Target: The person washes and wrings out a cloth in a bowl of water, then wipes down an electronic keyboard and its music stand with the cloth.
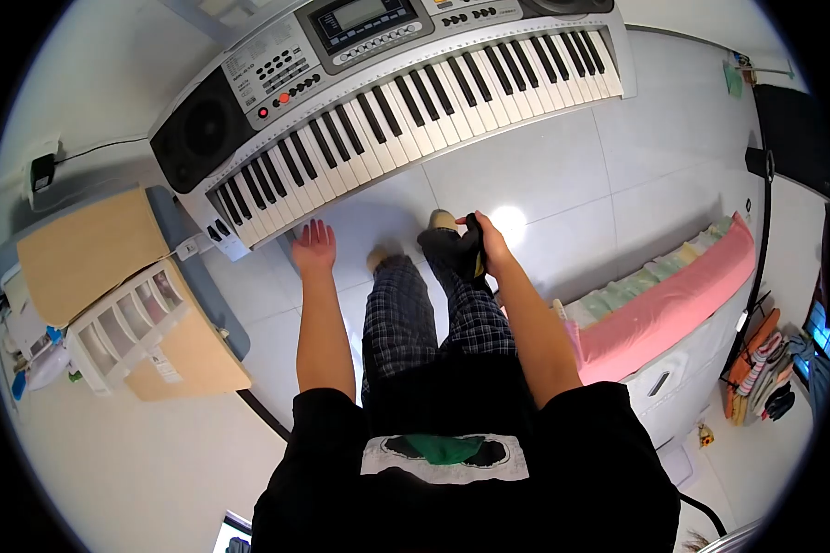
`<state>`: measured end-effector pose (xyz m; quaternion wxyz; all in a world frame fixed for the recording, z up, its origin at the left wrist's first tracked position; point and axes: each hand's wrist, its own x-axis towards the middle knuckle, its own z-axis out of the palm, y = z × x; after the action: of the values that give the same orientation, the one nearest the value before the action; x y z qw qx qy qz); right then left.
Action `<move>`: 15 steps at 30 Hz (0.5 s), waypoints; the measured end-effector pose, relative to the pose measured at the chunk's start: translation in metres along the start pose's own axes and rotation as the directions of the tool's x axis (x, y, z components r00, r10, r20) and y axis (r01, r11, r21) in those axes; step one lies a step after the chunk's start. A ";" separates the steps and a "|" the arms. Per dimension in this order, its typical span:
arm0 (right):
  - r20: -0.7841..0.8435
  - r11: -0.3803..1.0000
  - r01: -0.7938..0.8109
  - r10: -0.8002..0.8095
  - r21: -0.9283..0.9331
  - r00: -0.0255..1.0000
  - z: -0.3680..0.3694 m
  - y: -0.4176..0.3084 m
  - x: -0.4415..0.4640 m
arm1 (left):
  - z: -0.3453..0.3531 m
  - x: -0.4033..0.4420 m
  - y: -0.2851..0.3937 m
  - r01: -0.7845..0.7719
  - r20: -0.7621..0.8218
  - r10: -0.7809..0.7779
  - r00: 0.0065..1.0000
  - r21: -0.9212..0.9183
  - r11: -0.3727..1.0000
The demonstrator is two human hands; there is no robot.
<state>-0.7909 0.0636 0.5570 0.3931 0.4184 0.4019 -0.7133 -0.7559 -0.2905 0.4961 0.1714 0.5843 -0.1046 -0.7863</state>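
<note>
right grip [494,247] wrapped around a black item [476,247], out in front of the keyboard [389,131] and apart from it; can't tell what the item is. left grip [315,249] empty, fingers loose, right by the keyboard's front edge, contact unclear. progress: item in hand, keys look untouched; can't judge how much is left. drawers [127,323] left of the keyboard, pink pad [669,318] off its front right.

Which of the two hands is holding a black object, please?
The right hand: its fingers grip the black object. The left hand, just below the keyboard in the picture, is open, with nothing visible in it.
</note>
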 end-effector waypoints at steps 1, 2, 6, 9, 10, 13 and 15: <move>-0.002 0.998 0.017 -0.017 0.057 1.000 -0.010 0.008 0.005 | -0.009 -0.002 -0.003 0.017 -0.034 -0.013 0.999 0.119 0.993; 0.000 0.997 0.026 -0.026 0.067 1.000 -0.018 0.018 0.012 | -0.015 -0.001 -0.006 0.037 -0.065 -0.022 0.998 0.238 0.971; -0.115 0.956 0.198 -0.176 0.215 0.978 -0.028 0.045 0.033 | -0.047 0.017 -0.013 -0.034 -0.025 0.054 0.998 0.518 0.855; -0.132 0.920 0.299 -0.273 0.255 0.953 -0.028 0.067 0.063 | -0.061 0.047 -0.013 -0.135 0.017 0.169 0.985 0.680 0.721; -0.142 0.909 0.347 -0.322 0.230 0.936 -0.027 0.077 0.080 | -0.065 0.065 -0.012 -0.181 0.045 0.224 0.974 0.749 0.637; -0.133 0.863 0.479 -0.462 0.162 0.877 -0.007 0.089 0.123 | -0.072 0.151 -0.008 -0.319 0.177 0.336 0.925 0.842 0.435; -0.120 0.840 0.528 -0.515 0.128 0.849 -0.001 0.096 0.164 | -0.074 0.204 -0.007 -0.405 0.288 0.460 0.840 0.897 0.177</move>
<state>-0.7602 -0.0076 0.3833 0.1338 0.3510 0.4590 -0.8051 -0.7392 -0.3616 0.2912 0.0190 0.5362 -0.6940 -0.4801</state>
